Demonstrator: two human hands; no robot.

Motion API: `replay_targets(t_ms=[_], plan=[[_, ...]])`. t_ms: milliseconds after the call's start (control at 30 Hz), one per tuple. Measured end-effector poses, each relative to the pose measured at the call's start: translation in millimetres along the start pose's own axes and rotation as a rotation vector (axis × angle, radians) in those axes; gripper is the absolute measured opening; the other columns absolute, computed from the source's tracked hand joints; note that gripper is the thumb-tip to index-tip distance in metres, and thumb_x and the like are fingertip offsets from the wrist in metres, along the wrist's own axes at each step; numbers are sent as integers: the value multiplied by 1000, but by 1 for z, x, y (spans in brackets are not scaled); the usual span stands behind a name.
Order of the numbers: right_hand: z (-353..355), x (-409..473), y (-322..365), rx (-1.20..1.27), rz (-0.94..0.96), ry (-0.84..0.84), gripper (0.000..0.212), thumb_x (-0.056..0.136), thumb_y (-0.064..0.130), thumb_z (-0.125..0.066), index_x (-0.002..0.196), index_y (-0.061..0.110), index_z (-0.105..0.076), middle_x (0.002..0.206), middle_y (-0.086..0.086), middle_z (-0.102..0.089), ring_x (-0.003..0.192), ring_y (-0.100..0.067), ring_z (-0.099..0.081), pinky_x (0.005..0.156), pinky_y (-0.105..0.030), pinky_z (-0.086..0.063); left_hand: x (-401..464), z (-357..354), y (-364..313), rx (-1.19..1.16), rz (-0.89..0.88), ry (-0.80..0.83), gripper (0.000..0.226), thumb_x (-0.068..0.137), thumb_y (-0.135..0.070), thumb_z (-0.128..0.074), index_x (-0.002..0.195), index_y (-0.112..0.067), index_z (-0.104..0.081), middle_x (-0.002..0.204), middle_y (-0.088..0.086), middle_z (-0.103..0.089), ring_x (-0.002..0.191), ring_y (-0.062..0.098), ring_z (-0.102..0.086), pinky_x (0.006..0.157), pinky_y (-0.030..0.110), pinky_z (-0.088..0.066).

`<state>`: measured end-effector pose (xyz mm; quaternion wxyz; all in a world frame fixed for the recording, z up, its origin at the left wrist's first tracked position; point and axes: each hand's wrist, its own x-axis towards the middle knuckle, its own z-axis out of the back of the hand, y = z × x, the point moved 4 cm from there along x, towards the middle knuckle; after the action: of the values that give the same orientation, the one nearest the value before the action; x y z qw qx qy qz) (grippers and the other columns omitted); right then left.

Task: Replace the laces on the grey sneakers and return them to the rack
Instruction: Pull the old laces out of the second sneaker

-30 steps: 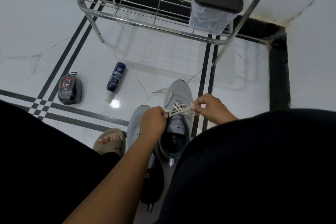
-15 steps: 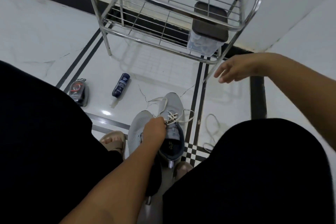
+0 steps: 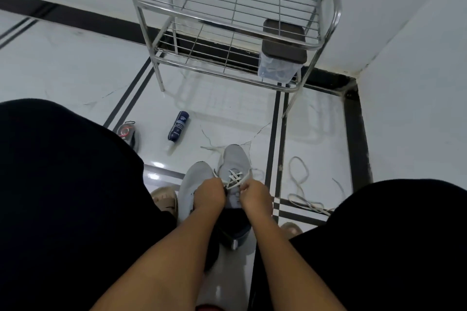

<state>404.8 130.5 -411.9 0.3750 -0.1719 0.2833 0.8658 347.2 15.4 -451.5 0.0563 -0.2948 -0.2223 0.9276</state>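
Two grey sneakers stand side by side on the white floor between my knees. The right sneaker (image 3: pixel 233 159) has a white lace (image 3: pixel 235 177) crossed through its eyelets. My left hand (image 3: pixel 208 197) and my right hand (image 3: pixel 255 198) each pinch an end of that lace over the shoe's tongue. The left sneaker (image 3: pixel 193 184) lies beside it, partly hidden by my left hand. A loose white lace (image 3: pixel 300 189) curls on the floor to the right. The steel wire rack (image 3: pixel 235 30) stands ahead against the wall.
A clear box with a dark lid (image 3: pixel 280 55) sits on the rack's lower shelf at the right. A blue bottle (image 3: pixel 178 127) and a dark shoe-polish sponge (image 3: pixel 129 134) lie on the floor to the left. Walls close the corner at the right.
My right hand, which had reached up toward the rack, has come back down and taken hold of the lace again. The view has tilted up, showing more of the rack.
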Motion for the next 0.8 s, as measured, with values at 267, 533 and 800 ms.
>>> replay_targets(t_ms=[267,533,800], plan=[[-36,0,11,-474,357,126,33,86,15,-64,119,20,-64,124,-7,-48,112,-30,-53,88,-36,-47,-13,-9,17,-15,78,51,23,91,-19,-51,98,-11,-71,99,10,-70,97,27,-63,84,32,-49],[10,28,-18,140,-93,-149,25,92,16,-46,103,12,-69,108,-8,-63,95,-30,-62,72,-34,-51,-9,-9,15,15,74,82,20,90,-12,-51,97,-3,-67,104,16,-68,98,31,-63,80,32,-48],[-20,4,-34,130,-238,94,43,81,43,-68,108,10,-62,106,-10,-66,94,-28,-63,73,-32,-51,-13,-8,-7,16,-14,96,42,87,-32,-61,121,-11,-48,116,13,-62,106,31,-59,87,36,-48]])
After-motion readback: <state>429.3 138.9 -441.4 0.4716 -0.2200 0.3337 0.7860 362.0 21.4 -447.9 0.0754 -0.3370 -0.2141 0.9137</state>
